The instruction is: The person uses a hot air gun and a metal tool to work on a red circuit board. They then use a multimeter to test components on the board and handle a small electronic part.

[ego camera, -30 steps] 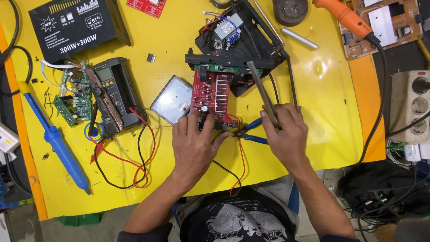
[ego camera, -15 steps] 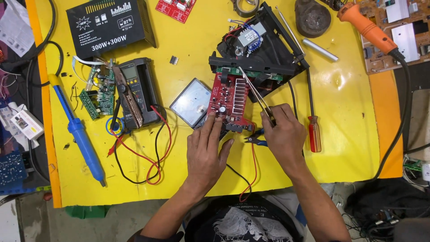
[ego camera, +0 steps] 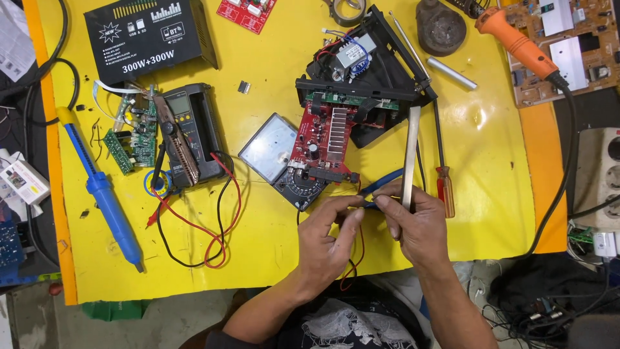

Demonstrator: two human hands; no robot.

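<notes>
While the right hand [ego camera: 416,223] grips steel tweezers [ego camera: 409,158] upright, the left hand [ego camera: 329,239] pinches a thin wire [ego camera: 356,255] just below the red circuit board [ego camera: 323,139]; black open casing [ego camera: 371,71] holds a transformer [ego camera: 349,55].

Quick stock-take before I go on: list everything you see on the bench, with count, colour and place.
Work table: one, yellow top, orange edges.
Amplifier case: one, black, top left.
Digital multimeter: one, dark grey, left of centre, red and black leads trailing.
Green circuit boards: a small cluster, left of the multimeter.
Desoldering pump: one, blue, far left.
Analog meter: one, grey face, centre.
Red circuit board: one, centre, against a black chassis.
Screwdriver: one, amber handle, right of centre.
Soldering iron: one, orange handle, top right.
Power strip: one, white, right edge.
Left hand: pinching thin wires.
Right hand: holding metal tweezers.
</notes>
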